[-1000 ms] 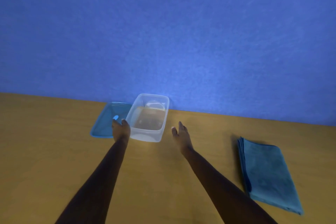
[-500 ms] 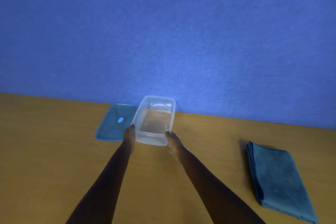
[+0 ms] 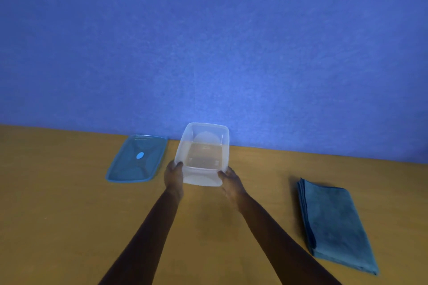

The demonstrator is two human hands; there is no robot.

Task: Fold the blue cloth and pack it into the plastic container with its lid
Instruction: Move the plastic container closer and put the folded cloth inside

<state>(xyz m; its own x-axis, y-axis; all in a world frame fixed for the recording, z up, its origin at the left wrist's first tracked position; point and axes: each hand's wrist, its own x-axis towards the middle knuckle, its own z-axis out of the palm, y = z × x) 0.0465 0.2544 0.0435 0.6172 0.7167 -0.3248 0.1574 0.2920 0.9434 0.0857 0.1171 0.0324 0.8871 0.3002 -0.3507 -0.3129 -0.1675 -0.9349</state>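
A clear plastic container (image 3: 203,143) sits in the middle of the wooden table, empty, its far end tipped up a little. My left hand (image 3: 173,177) grips its near left corner and my right hand (image 3: 230,181) grips its near right corner. The translucent blue lid (image 3: 137,159) lies flat on the table just left of the container, apart from it. The blue cloth (image 3: 333,224) lies folded into a long rectangle on the right side of the table, well away from both hands.
A blue wall (image 3: 213,41) rises right behind the container and lid. The wooden table (image 3: 58,215) stretches bare to the left and between my forearms.
Both hands have closed onto the container's near corners; a second ago they were beside it with fingers spread. The container has drawn nearer, away from the lid, and its far end is tipped up.
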